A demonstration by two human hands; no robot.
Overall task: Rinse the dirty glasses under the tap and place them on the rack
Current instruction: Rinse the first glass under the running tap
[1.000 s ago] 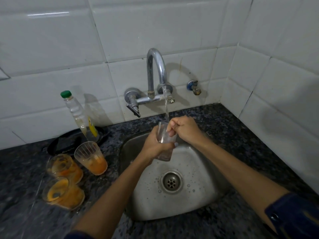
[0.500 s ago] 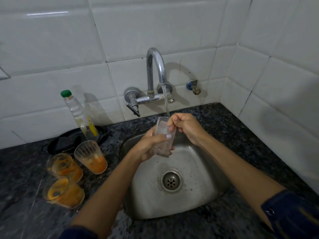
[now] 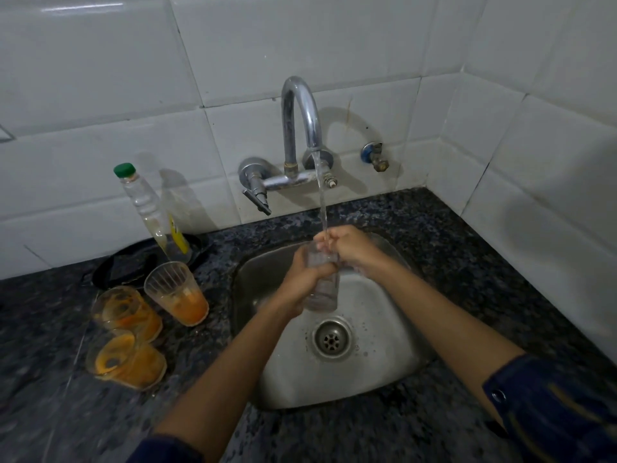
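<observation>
Rinsing step in hand: left hand (image 3: 309, 274) grip curled round glass (image 3: 322, 289), held over sink (image 3: 377, 379) under tap (image 3: 300, 108) stream. Right hand (image 3: 347, 243) fingers curled at rim, rubbing inside. Three dirty glasses (image 3: 177, 292) wait on worktop (image 3: 467, 262). Next, likely: tip water out, find rack, not in view.

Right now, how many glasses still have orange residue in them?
3, all on the counter left of the sink: upright glass, tipped glass, tipped glass nearest the camera. None seem hidden.

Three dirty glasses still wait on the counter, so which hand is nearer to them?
Left. The left hand grips the glass over the sink, on the side toward the dirty glasses; the right hand is at its rim, farther away.
</observation>
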